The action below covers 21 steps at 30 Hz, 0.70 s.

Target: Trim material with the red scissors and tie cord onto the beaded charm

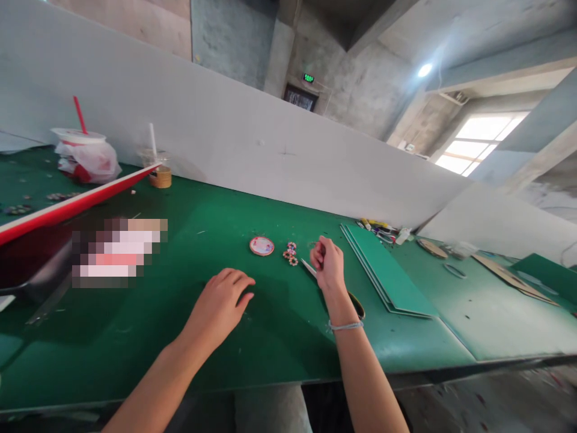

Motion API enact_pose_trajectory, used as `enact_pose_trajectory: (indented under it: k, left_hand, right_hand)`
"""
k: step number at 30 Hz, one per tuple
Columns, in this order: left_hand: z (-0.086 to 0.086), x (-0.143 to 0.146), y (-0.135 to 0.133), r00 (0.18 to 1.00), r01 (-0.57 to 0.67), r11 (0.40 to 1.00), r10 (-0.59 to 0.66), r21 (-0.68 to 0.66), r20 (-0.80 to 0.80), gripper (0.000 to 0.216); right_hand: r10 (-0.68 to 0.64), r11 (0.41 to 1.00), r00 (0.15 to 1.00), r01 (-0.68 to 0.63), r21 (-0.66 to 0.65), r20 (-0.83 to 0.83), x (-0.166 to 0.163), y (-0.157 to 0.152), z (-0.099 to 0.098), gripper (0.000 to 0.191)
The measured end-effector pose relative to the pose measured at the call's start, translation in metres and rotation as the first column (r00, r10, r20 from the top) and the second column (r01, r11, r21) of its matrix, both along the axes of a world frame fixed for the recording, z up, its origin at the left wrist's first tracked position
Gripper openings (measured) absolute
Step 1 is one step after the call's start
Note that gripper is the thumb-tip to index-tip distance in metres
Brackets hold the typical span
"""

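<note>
My left hand [226, 302] is over the green table with its fingers loosely bent and apart, holding nothing. My right hand [328, 263] is closed with the fingers curled in; what they pinch, if anything, is too small to make out. Under that hand and wrist lie scissors [309, 268], partly hidden, their tip toward the beads and a dark handle loop to the right of the wrist. Several small beaded rings [291, 255] sit just left of the right hand. Beyond my left hand is a round, red-rimmed dish or lid [261, 245].
Green boards [387, 273] are stacked to the right, with assorted tools [381, 228] behind them. At left are a red-edged dark tray [81, 201], a bagged cup [85, 156] with a red straw and a smaller cup [161, 176]. A pale partition [252, 144] runs along the back.
</note>
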<state>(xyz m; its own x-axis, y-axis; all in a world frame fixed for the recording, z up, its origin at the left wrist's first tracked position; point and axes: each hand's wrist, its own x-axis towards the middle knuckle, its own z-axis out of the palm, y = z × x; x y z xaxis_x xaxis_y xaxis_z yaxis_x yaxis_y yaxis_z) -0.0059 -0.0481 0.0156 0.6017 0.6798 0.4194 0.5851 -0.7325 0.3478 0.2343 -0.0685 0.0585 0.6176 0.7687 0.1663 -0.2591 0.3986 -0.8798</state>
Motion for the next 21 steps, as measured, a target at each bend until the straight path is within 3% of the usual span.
enact_pose_trajectory:
  k: [3, 6, 9, 11, 14, 16, 19, 21]
  left_hand:
    - [-0.003, 0.003, 0.002, 0.996, 0.050, 0.999, -0.050, -0.005, -0.078, 0.019]
    - [-0.003, 0.004, 0.001, 0.998, 0.042, 0.999, -0.043, -0.029, -0.048, 0.025]
    - [0.004, 0.005, -0.002, 0.975, -0.004, 0.990, 0.035, -0.138, 0.219, 0.018]
    - [0.013, 0.005, -0.004, 0.845, 0.011, 0.951, 0.156, -0.309, 0.511, 0.013]
    - [0.032, 0.007, -0.004, 0.477, 0.267, 0.822, 0.342, -0.504, 0.810, 0.011]
    - [0.045, 0.008, -0.003, 0.309, 0.442, 0.710, 0.454, -0.549, 0.836, 0.007]
    - [0.058, 0.012, 0.000, 0.234, 0.592, 0.509, 0.634, -0.625, 0.737, 0.010]
    - [0.061, 0.016, 0.001, 0.221, 0.653, 0.411, 0.701, -0.636, 0.679, 0.016]
  right_hand:
    - [0.026, 0.999, 1.000, -0.026, -0.021, -0.005, -0.002, 0.001, -0.001, 0.032]
    - [0.054, 0.998, 0.999, -0.054, -0.045, 0.000, -0.007, 0.001, -0.003, 0.031]
    - [0.040, 0.999, 0.999, -0.040, -0.028, -0.012, -0.005, 0.000, -0.002, 0.030]
    - [0.037, 0.999, 0.999, -0.036, 0.021, -0.025, -0.001, -0.002, 0.001, 0.031]
    - [0.158, 0.984, 0.987, -0.157, 0.082, -0.005, 0.002, -0.007, 0.005, 0.034]
    - [0.351, 0.934, 0.933, -0.355, 0.039, 0.082, -0.001, -0.010, 0.005, 0.035]
    - [0.660, 0.751, 0.720, -0.641, -0.159, 0.217, -0.014, -0.011, -0.001, 0.033]
    - [0.772, 0.636, 0.580, -0.715, -0.290, 0.260, -0.022, -0.010, -0.005, 0.030]
